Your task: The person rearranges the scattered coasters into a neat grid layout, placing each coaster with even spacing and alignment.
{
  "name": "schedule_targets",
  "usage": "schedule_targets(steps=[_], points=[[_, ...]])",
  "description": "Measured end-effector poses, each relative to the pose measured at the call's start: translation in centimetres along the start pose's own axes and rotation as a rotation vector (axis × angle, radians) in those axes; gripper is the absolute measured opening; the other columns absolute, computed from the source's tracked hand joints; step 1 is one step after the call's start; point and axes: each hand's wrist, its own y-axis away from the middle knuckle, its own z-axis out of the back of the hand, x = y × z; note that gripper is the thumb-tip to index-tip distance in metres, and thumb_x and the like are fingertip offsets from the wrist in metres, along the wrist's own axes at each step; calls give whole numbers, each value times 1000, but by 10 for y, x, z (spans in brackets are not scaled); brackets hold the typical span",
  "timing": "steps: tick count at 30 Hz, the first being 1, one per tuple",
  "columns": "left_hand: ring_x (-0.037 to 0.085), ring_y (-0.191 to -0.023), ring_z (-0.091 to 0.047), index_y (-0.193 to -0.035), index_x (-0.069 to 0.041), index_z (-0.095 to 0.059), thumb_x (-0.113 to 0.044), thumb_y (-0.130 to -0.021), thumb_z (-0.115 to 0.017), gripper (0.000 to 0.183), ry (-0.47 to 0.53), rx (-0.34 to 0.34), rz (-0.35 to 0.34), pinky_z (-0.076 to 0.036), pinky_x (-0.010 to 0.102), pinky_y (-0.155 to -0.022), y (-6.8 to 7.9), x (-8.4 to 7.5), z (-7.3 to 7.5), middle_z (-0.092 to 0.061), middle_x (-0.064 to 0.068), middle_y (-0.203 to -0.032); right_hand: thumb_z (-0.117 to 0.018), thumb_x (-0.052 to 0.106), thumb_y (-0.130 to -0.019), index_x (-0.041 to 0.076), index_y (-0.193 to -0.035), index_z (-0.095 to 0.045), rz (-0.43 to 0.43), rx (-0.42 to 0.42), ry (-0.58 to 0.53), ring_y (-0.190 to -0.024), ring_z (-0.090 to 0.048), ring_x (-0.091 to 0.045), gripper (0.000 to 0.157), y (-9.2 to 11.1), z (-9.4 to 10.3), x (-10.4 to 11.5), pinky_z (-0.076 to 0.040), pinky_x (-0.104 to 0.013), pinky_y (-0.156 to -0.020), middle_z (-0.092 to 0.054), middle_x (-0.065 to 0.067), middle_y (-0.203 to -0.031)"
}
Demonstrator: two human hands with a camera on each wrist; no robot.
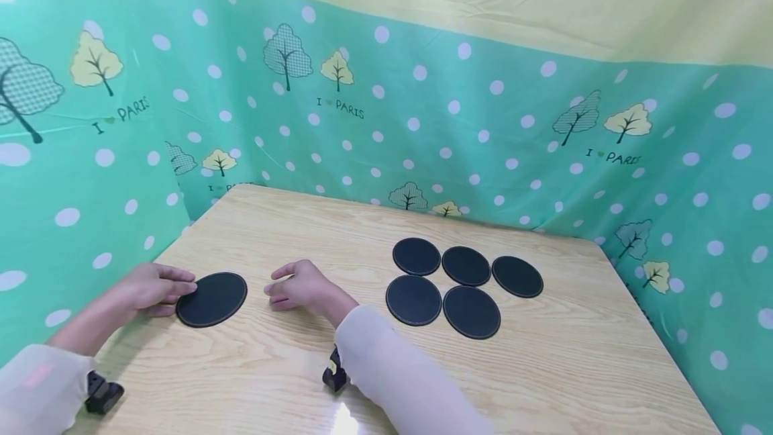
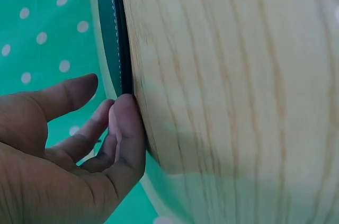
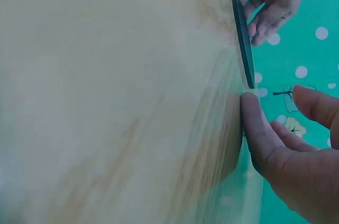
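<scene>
A round black coaster [image 1: 211, 299] with a stitched rim lies flat at the left side of the wooden table. Its left edge is met by the fingertips of my left hand [image 1: 160, 289]. From the left wrist view, the thumb [image 2: 77, 94] stands apart from the coaster's edge [image 2: 123, 38]. To the right of that coaster, my right hand [image 1: 304, 287] rests fingertips on the wood, holding nothing. A small gap separates its fingers from the coaster [image 3: 243, 41] in the right wrist view. Whether that coaster is single or stacked, I cannot tell.
Several similar black coasters [image 1: 413, 299] lie in two rows on the right half of the wooden table [image 1: 580, 354]. A green dotted curtain [image 1: 483, 119] hangs behind the table and along its sides.
</scene>
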Motion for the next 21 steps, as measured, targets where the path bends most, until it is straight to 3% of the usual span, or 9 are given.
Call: schedule_targets(steps=[7,15,21], points=[[14,-83,-61,-138,18,-47,-14,-98,-69,55,17,11,-2,-63,32,-70,-2,-6,-5,-64,5,-99,-65,-9,-94,-9,-124,-62,-26,31,-113,-101,-71,-39,30,-4,-8,-4,-60,-49,-88,-71,-20,-106],[15,-84,-63,-139,18,-46,-12,-99,-67,54,47,42,1,-63,34,-71,-3,-13,-13,-67,6,-99,-67,-7,-94,-9,-127,-61,-20,67,-115,-102,-71,-38,34,-1,-13,-3,-59,-48,-91,-72,-21,-103],[17,-85,-58,-139,17,-45,-11,-101,-63,51,28,43,6,-62,33,-70,-4,-17,-15,-61,7,-100,-66,-9,-94,-11,-130,-59,-35,62,-185,-107,-69,-41,37,-1,-15,-1,-57,-51,-95,-70,-23,-108]])
